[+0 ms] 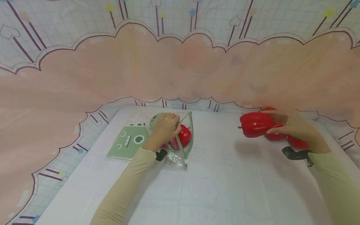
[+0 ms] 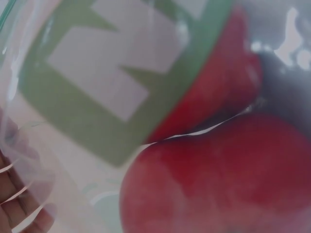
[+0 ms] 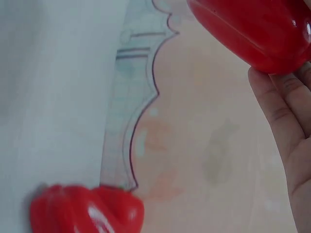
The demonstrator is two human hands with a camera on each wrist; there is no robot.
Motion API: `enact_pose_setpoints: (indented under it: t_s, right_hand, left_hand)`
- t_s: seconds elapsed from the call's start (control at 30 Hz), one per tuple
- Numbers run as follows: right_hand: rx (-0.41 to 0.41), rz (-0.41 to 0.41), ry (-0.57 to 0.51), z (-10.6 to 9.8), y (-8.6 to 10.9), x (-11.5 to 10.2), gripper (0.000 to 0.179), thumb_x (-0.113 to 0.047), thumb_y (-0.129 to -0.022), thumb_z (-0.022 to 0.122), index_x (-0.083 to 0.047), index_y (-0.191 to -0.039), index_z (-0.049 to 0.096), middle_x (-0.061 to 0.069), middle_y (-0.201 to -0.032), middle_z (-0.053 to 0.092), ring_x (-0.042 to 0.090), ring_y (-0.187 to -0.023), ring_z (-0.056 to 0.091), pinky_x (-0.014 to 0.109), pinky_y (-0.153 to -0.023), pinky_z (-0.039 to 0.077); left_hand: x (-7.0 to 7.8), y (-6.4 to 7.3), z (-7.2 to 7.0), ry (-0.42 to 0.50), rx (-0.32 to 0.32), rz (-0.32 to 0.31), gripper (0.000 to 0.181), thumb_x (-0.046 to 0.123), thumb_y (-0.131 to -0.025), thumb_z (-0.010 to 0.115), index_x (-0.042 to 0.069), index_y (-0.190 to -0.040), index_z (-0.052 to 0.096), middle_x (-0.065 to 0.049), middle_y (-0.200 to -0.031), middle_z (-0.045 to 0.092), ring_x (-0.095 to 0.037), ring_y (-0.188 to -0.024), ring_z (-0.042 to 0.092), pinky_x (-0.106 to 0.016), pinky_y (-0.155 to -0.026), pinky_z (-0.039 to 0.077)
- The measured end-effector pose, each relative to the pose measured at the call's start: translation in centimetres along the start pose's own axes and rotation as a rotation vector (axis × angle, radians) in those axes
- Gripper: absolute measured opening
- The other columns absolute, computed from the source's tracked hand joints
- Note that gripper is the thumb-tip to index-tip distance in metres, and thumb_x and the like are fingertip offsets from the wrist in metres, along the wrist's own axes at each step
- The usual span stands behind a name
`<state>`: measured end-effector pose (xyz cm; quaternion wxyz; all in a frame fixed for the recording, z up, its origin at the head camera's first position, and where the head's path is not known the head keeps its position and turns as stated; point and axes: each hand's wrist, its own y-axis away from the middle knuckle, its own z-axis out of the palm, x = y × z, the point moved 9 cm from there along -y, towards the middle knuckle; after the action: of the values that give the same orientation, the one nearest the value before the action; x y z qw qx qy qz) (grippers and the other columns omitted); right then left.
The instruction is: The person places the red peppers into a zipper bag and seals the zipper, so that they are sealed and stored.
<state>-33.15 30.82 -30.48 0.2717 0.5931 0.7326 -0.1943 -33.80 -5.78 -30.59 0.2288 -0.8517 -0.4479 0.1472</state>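
My left hand (image 1: 166, 126) grips the upper edge of a clear zip bag (image 1: 175, 157) with green trim, whose mouth gapes toward the right. Inside the bag a red bell pepper (image 1: 185, 136) shows; up close in the left wrist view, red peppers (image 2: 218, 179) fill the bag behind its green and white print (image 2: 112, 73). Fingers (image 2: 24, 204) of that hand appear at the left edge there. Over the right side of the table my right hand (image 1: 292, 125) holds another red bell pepper (image 1: 255, 124) sideways, stem to the left; its fingers (image 3: 279, 111) press against the pepper's skin.
Beneath and behind the right hand lie more red peppers (image 1: 297, 142), one of them low in the right wrist view (image 3: 87, 211). A flat green bag with a monster face (image 1: 127, 142) lies left of the left hand. A patterned curtain (image 1: 180, 72) borders the white table (image 1: 213, 187).
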Motion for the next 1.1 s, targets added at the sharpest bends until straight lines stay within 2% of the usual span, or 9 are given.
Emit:
enact_pose_setpoints:
  t_s: [0.17, 0.3, 0.4, 0.53, 0.73, 0.87, 0.97, 1.1]
  right_hand:
    - [-0.001, -0.058, -0.017, 1.3, -1.1, -1.8, 0.084, -0.026, -0.071, 0.080, -0.010, -0.142, 0.039, 0.023, -0.136, 0.047, 0.041, -0.122, 0.042, 0.053, -0.082, 0.051]
    - [-0.005, -0.165, -0.020, 2.4, -2.2, -3.6, 0.078, -0.025, -0.072, 0.079, -0.006, -0.139, 0.043, 0.022, -0.131, 0.055, 0.040, -0.117, 0.051, 0.058, -0.088, 0.048]
    - [-0.010, -0.228, -0.033, 3.3, -2.8, -4.8, 0.074, -0.024, -0.073, 0.079, -0.007, -0.137, 0.047, 0.018, -0.127, 0.060, 0.037, -0.114, 0.056, 0.048, -0.088, 0.052]
    - [-0.051, -0.270, -0.106, 4.7, -3.5, -6.2, 0.070, -0.020, -0.073, 0.079, -0.009, -0.135, 0.049, 0.016, -0.126, 0.060, 0.034, -0.115, 0.056, 0.036, -0.082, 0.055]
    - [-0.083, -0.289, -0.133, 6.5, -4.3, -7.5, 0.073, -0.021, -0.071, 0.080, -0.008, -0.135, 0.048, 0.016, -0.129, 0.058, 0.035, -0.118, 0.055, 0.044, -0.084, 0.054]
    - [-0.099, -0.298, -0.130, 7.7, -5.2, -7.8, 0.073, -0.023, -0.070, 0.081, -0.009, -0.135, 0.049, 0.014, -0.129, 0.059, 0.034, -0.119, 0.055, 0.046, -0.087, 0.053]
    - [-0.117, -0.335, -0.120, 8.7, -5.9, -8.1, 0.072, -0.020, -0.071, 0.080, -0.007, -0.134, 0.049, 0.016, -0.129, 0.059, 0.035, -0.119, 0.055, 0.047, -0.088, 0.052]
    - [-0.163, -0.350, -0.157, 10.1, -6.7, -8.4, 0.070, -0.017, -0.072, 0.079, -0.005, -0.134, 0.050, 0.017, -0.130, 0.057, 0.036, -0.121, 0.053, 0.048, -0.091, 0.050]
  left_hand:
    - [-0.1, 0.0, 0.0, 0.002, -0.004, -0.004, 0.012, 0.016, -0.083, 0.057, 0.009, -0.075, 0.058, -0.002, -0.068, 0.058, -0.018, -0.069, 0.053, -0.032, -0.071, 0.050]
    - [0.0, 0.0, -0.1, 0.001, -0.003, -0.005, 0.012, 0.016, -0.083, 0.056, 0.009, -0.074, 0.057, -0.002, -0.068, 0.057, -0.018, -0.068, 0.053, -0.033, -0.071, 0.049]
    - [0.0, 0.0, -0.2, 0.004, -0.005, -0.007, 0.011, 0.016, -0.083, 0.057, 0.009, -0.074, 0.058, -0.003, -0.068, 0.057, -0.018, -0.069, 0.053, -0.033, -0.072, 0.050]
    - [0.0, 0.0, -0.3, 0.007, -0.006, -0.006, 0.011, 0.016, -0.083, 0.057, 0.008, -0.075, 0.058, -0.003, -0.068, 0.057, -0.018, -0.070, 0.054, -0.033, -0.073, 0.050]
    - [0.0, 0.0, -0.2, -0.006, -0.004, -0.001, 0.011, 0.016, -0.083, 0.057, 0.008, -0.075, 0.059, -0.002, -0.069, 0.059, -0.018, -0.070, 0.055, -0.033, -0.073, 0.050]
    - [0.1, 0.1, -0.2, -0.015, 0.003, 0.007, 0.011, 0.016, -0.083, 0.057, 0.008, -0.076, 0.060, -0.003, -0.070, 0.060, -0.018, -0.071, 0.056, -0.033, -0.074, 0.051]
    - [0.1, 0.1, -0.2, -0.020, 0.012, 0.014, 0.011, 0.016, -0.083, 0.057, 0.009, -0.076, 0.060, -0.002, -0.070, 0.060, -0.018, -0.070, 0.056, -0.032, -0.073, 0.050]
    - [0.2, 0.1, -0.4, -0.022, 0.025, 0.024, 0.011, 0.016, -0.082, 0.057, 0.009, -0.074, 0.059, -0.002, -0.069, 0.059, -0.017, -0.069, 0.055, -0.032, -0.071, 0.050]
